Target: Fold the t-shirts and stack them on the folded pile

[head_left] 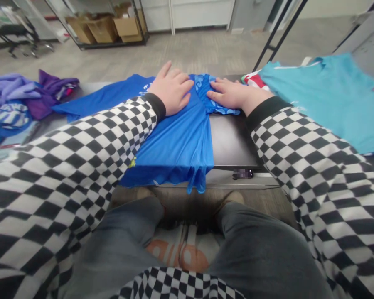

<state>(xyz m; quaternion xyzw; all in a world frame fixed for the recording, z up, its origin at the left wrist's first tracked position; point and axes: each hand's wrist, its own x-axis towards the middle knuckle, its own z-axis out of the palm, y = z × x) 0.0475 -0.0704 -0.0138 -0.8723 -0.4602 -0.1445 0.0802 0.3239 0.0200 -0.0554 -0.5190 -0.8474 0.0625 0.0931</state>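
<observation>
Probably the blue shirt is light, limp, slippery; grasp its hem past the bench's near edge. Left hand and right hand rest spread on it.

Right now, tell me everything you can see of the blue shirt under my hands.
The blue shirt looks thin and smooth, mostly plain, with white print beside your left hand, a small yellow mark lower down, and a sleeve patterned in lighter swirls. It lies spread and creased across the dark table, its lower part draping over the near edge. Your left hand rests on its body, your right hand on the patterned sleeve.
</observation>
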